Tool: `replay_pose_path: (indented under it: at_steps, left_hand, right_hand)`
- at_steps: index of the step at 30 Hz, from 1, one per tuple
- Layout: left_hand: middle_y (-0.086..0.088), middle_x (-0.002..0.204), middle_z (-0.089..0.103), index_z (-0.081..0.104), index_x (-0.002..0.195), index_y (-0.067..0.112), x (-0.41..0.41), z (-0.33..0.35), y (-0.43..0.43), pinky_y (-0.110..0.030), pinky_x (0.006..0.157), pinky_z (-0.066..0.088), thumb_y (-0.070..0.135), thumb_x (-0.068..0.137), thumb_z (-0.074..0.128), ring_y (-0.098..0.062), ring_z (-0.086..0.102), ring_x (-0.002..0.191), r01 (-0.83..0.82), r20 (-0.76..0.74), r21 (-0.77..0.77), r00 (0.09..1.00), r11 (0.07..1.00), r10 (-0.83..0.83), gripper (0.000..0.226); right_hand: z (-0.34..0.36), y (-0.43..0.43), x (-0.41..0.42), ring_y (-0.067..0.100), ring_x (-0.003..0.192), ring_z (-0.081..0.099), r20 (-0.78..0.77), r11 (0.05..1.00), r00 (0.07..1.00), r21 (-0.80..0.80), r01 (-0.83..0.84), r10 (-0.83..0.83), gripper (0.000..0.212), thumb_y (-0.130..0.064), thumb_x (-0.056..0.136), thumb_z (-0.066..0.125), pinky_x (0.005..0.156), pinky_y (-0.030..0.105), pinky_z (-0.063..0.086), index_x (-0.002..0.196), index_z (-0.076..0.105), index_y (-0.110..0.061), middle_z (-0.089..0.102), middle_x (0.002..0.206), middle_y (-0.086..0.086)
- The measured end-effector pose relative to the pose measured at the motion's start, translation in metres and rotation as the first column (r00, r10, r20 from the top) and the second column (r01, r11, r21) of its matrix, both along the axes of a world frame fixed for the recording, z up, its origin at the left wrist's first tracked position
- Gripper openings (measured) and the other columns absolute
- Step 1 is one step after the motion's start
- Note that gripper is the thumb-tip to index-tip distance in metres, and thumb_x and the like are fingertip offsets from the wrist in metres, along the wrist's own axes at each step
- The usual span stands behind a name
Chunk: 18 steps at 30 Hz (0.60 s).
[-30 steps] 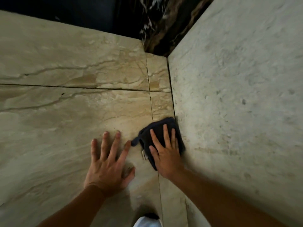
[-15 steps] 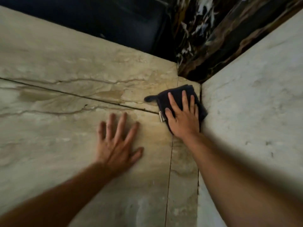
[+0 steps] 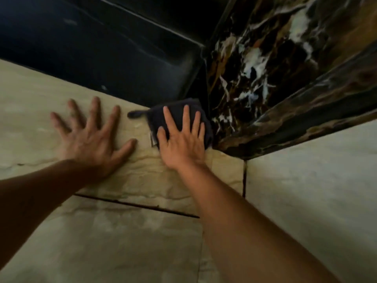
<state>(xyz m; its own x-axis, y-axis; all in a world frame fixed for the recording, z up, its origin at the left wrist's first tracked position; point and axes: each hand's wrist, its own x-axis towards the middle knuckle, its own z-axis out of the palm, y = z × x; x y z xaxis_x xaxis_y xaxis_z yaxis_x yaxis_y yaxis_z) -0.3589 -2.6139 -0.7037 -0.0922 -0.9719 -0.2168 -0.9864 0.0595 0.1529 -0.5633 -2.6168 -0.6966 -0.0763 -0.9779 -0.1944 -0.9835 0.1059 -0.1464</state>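
A dark folded cloth (image 3: 157,117) lies flat against the beige marble wall (image 3: 122,231), at the wall's top corner. My right hand (image 3: 181,139) presses on the cloth with straight, spread fingers; the palm covers the cloth's lower part. A small loop sticks out of the cloth to the left, and a pale tag shows at its left edge. My left hand (image 3: 91,137) rests flat on the bare marble just left of the cloth, fingers spread, holding nothing.
A grey-white wall (image 3: 316,190) meets the beige one at a corner on the right. Above it runs a band of black marble with white and gold veins (image 3: 265,78). A dark surface (image 3: 102,48) lies above the beige wall. Dark grout lines cross the beige tiles.
My right hand has slid the cloth up the corner, from mid-wall to the top edge by the black marble. My left hand moved up the wall alongside it. The view has tilted upward.
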Motion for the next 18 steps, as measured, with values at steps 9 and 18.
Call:
replay_pose_path:
  at_steps: [9, 18]
  left_hand:
    - [-0.006, 0.166, -0.017, -0.011, 0.155, 0.04, 0.001, 0.004, 0.001, -0.07, 0.115, -0.005, 0.087, 0.076, 0.007, -0.044, -0.023, 0.148, -0.014, -0.037, 0.015, 0.999, 1.0, 0.014, 0.093]
    - [-0.008, 0.167, -0.005, 0.003, 0.157, 0.038, 0.005, 0.008, -0.003, -0.072, 0.115, 0.001, 0.087, 0.077, 0.017, -0.045, -0.014, 0.15, 0.005, -0.075, 0.079, 0.997, 0.997, 0.001, 0.094]
  right_hand:
    - [0.003, -0.141, -0.009, 0.037, 0.154, -0.013, -0.079, 0.994, 0.997, 0.103, 0.021, -0.013, 0.061, -0.059, 0.098, 0.018, 0.123, 0.054, -0.006, 0.153, -0.007, -0.049, -0.013, 0.169, 0.004]
    - [0.013, -0.213, -0.01, 0.036, 0.153, -0.017, -0.061, 0.985, 0.998, 0.173, 0.012, -0.001, 0.06, -0.056, 0.1, 0.018, 0.122, 0.054, -0.008, 0.153, -0.008, -0.05, -0.017, 0.168, 0.003]
